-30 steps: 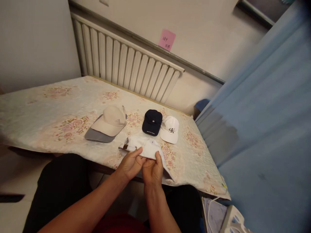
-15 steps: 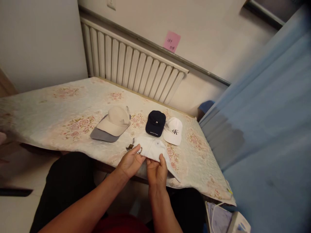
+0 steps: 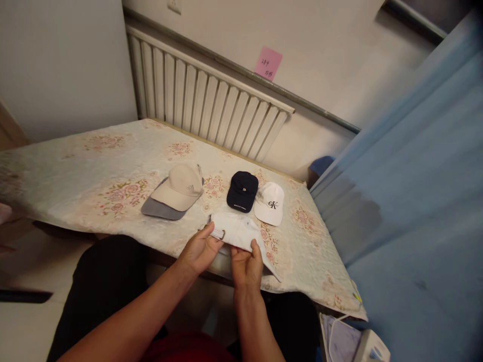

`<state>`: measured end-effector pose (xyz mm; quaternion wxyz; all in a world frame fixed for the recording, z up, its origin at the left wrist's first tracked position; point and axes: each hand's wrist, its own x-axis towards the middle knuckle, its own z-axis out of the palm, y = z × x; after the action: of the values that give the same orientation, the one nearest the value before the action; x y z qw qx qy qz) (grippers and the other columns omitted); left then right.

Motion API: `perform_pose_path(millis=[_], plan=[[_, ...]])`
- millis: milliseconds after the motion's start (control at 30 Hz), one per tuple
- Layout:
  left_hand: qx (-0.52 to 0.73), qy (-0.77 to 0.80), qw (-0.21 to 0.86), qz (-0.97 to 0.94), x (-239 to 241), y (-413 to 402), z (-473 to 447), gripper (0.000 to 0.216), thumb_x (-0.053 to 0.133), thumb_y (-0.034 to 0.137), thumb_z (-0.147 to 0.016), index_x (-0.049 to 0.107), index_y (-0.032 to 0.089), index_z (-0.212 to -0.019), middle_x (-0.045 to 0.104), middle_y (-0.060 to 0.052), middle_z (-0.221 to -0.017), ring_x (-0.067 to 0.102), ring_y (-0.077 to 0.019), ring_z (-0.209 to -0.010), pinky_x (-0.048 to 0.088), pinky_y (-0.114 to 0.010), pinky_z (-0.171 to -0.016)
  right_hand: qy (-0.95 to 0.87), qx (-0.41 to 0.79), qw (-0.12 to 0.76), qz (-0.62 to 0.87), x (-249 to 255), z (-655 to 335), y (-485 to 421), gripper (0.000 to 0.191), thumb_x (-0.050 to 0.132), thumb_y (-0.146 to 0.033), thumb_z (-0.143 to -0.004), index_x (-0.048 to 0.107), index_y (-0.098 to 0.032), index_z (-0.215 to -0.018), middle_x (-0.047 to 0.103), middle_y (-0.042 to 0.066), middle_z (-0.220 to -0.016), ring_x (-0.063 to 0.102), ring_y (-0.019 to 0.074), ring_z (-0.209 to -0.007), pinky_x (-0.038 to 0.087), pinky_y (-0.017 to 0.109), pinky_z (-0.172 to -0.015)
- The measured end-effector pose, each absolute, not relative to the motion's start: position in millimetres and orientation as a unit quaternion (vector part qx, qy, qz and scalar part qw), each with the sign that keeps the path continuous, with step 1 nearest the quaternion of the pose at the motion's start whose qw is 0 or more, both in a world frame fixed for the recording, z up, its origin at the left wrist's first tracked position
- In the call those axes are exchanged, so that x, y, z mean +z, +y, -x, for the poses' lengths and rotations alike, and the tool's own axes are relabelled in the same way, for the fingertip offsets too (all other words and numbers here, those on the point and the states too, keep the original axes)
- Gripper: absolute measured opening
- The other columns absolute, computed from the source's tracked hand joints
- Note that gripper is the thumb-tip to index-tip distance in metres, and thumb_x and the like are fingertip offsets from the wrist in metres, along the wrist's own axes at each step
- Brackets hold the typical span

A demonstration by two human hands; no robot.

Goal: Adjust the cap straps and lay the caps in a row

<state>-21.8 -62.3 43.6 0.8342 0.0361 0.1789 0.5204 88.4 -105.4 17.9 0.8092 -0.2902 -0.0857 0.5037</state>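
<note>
Both my hands hold a pale white baseball cap (image 3: 237, 230) over the table's front edge, its brim pointing down to the right. My left hand (image 3: 202, 247) is closed on the back strap, thumb on top near a metal buckle (image 3: 223, 235). My right hand (image 3: 247, 259) grips the lower edge nearer the brim, thumb above and fingers underneath, partly hidden. Just beyond lie a black cap (image 3: 242, 191) and a white cap with "CK"-like letters (image 3: 269, 203), side by side. To the left, a beige cap (image 3: 181, 188) rests on a grey cap (image 3: 162, 211).
A floral cloth (image 3: 101, 171) covers the table. Behind it stand a radiator (image 3: 204, 95) and a wall with a pink note (image 3: 268, 63). A blue curtain (image 3: 407, 176) hangs at the right, above a white device (image 3: 372, 347). A person's hand (image 3: 5, 213) shows at the far left.
My left hand has moved slightly left and down along the cap's back strap. The strap end that stuck out leftward is now mostly covered by the hand. The other caps stay put.
</note>
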Motion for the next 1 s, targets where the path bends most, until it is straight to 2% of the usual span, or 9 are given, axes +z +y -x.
perform_pose_path(millis=[200, 467, 567, 867, 1000], plan=[[0.529, 0.182, 0.828, -0.046, 43, -60, 22, 0.031, 0.047, 0.008, -0.090, 0.060, 0.014, -0.118, 0.073, -0.008, -0.101, 0.069, -0.0176, -0.094, 0.053, -0.032, -0.090, -0.099, 0.494, 0.812, 0.295, 18, -95, -106, 0.048, 0.055, -0.025, -0.084, 0.050, -0.023, -0.131, 0.065, 0.007, -0.123, 0.061, 0.0204, -0.113, 0.044, 0.047, -0.101], [0.533, 0.171, 0.826, -0.064, 40, -63, 18, 0.034, 0.051, 0.007, -0.088, 0.058, 0.015, -0.120, 0.074, -0.008, -0.101, 0.070, -0.0174, -0.092, 0.052, -0.032, -0.093, -0.106, 0.514, 0.813, 0.252, 27, -83, -107, 0.054, 0.056, -0.020, -0.085, 0.042, -0.028, -0.136, 0.063, 0.005, -0.127, 0.059, 0.0195, -0.117, 0.041, 0.048, -0.104], [0.534, 0.169, 0.824, -0.081, 41, -63, 19, 0.032, 0.051, 0.006, -0.088, 0.060, 0.014, -0.118, 0.074, -0.007, -0.098, 0.069, -0.0181, -0.093, 0.052, -0.031, -0.092, -0.092, 0.525, 0.809, 0.247, 28, -82, -106, 0.052, 0.054, -0.019, -0.085, 0.043, -0.025, -0.136, 0.063, 0.005, -0.126, 0.059, 0.0195, -0.117, 0.041, 0.048, -0.105], [0.525, 0.175, 0.827, -0.101, 44, -64, 14, 0.024, 0.057, 0.006, -0.084, 0.064, 0.015, -0.105, 0.074, -0.007, -0.098, 0.067, -0.0203, -0.098, 0.051, -0.033, -0.093, -0.053, 0.515, 0.813, 0.266, 27, -100, -105, 0.043, 0.050, -0.023, -0.089, 0.048, -0.019, -0.131, 0.067, 0.007, -0.120, 0.061, 0.0186, -0.113, 0.041, 0.045, -0.105], [0.534, 0.174, 0.822, -0.099, 48, -63, 9, 0.018, 0.056, 0.007, -0.085, 0.065, 0.014, -0.099, 0.073, -0.007, -0.097, 0.067, -0.0214, -0.100, 0.050, -0.036, -0.096, -0.081, 0.498, 0.820, 0.271, 32, -97, -105, 0.042, 0.051, -0.031, -0.089, 0.049, -0.023, -0.131, 0.064, 0.007, -0.125, 0.059, 0.0186, -0.117, 0.042, 0.044, -0.104]])
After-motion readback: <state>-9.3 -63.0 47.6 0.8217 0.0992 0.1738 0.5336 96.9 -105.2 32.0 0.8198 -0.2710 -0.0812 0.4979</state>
